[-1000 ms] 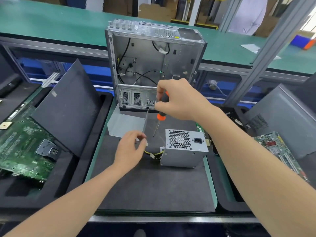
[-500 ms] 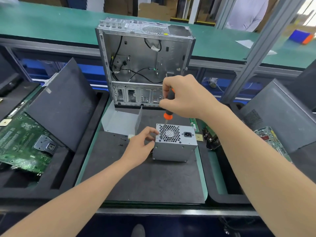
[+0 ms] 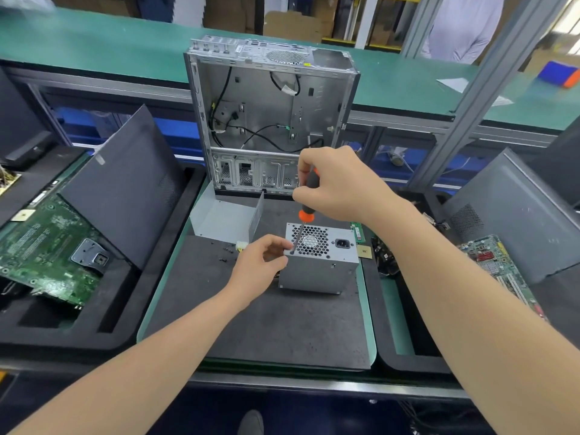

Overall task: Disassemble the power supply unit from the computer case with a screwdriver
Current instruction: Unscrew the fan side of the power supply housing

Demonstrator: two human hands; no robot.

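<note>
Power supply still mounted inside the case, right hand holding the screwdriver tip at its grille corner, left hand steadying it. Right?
Not mounted: the head view shows the power supply unit out of the computer case, standing on the dark mat in front of it. The rest holds: the right hand holds the screwdriver tip at its grille corner, the left hand steadies it.
</note>
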